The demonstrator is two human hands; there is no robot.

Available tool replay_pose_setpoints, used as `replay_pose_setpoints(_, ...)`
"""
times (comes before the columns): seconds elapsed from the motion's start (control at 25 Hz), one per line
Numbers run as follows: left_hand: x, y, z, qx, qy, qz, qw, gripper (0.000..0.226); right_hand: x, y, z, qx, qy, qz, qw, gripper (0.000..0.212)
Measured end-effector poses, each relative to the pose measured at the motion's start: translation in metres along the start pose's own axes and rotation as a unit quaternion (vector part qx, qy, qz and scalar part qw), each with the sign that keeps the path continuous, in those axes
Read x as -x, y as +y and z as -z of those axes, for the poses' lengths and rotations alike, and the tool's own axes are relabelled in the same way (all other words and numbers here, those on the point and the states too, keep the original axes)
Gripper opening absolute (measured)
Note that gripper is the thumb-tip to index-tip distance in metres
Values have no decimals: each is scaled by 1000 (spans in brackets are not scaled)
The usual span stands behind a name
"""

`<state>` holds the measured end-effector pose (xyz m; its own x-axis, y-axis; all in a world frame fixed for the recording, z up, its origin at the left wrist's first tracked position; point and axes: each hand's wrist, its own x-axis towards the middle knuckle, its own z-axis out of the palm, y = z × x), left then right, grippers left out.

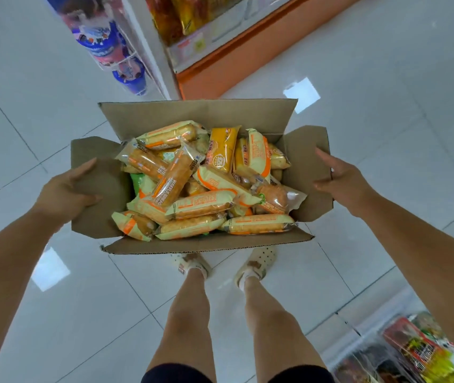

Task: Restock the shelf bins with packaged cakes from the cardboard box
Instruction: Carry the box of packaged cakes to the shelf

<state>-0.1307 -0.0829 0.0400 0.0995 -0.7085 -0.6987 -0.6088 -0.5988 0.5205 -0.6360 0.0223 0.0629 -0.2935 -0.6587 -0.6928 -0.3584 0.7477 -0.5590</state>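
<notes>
An open cardboard box (198, 111) hangs in front of me above the floor, over my feet. It is filled with several packaged cakes (201, 200) in cream, orange and yellow wrappers, lying in a loose heap. My left hand (63, 192) grips the left side flap, thumb on top and fingers under it. My right hand (344, 181) holds the right side flap, with forefinger and thumb showing on the inside and the other fingers behind the cardboard.
An orange-based shelf (248, 59) with yellow and red packets stands ahead on the right. A wire rack with blue and pink goods (110, 45) stands ahead on the left. Packaged snacks in a display (413, 352) sit at the lower right. White tiled floor (386, 106) lies all around.
</notes>
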Motion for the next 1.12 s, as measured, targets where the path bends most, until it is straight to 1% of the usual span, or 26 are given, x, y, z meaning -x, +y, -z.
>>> replay_pose_setpoints(0.24,5,104,-98,-78,-44,-43,995,83,9,95,106,-87,44,-49,994,79)
replay_pose_setpoints(0.56,22,259,-240,-156,-100,-98,978,82,24,187,238,-184,105,-86,974,80)
replay_pose_setpoints(0.88,3,421,-384,-219,-158,-166,949,82,4,252,351,-260,168,-139,941,80)
replay_pose_setpoints(1.12,-15,561,-498,-278,-198,-191,920,80,-43,286,454,-302,209,-172,914,80)
